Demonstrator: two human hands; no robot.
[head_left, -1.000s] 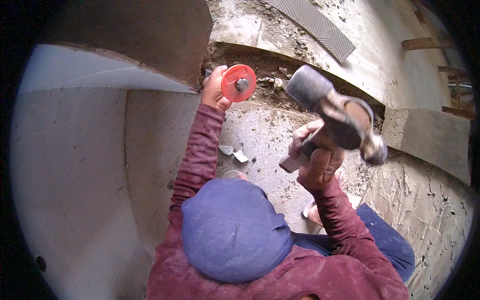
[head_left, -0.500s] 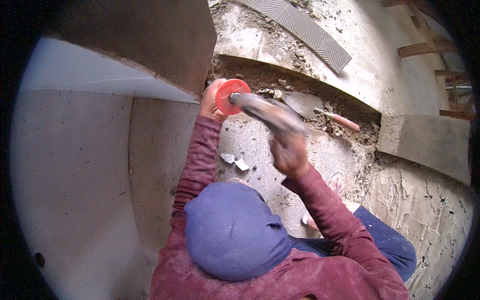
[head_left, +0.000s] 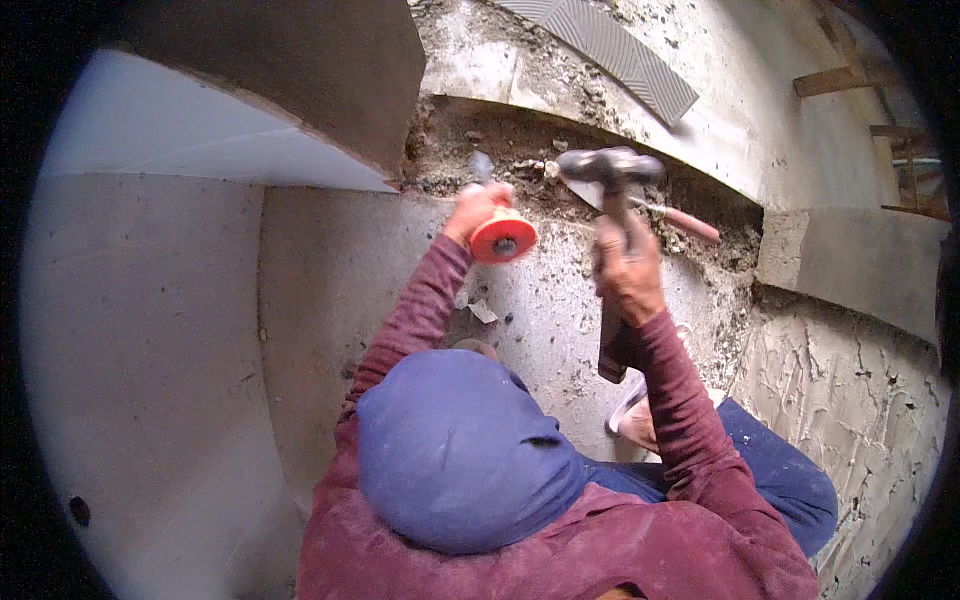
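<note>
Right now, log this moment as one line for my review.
left hand: grips chisel with red guard | right hand: grips hammer | chisel tip in rubble groove

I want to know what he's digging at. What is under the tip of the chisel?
The chisel, held in the left hand, points into a trench of broken mortar and rubble. Its orange hand guard and the hand hide the shaft, and the tip's exact contact spot is unclear.

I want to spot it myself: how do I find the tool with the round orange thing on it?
Find the dark rubble-filled trench where the grey floor is broken. At its left end, the left hand grips a chisel pointing into the rubble. Unlike the dark hammer beside it, it wears a round orange guard like a little plate.
</note>
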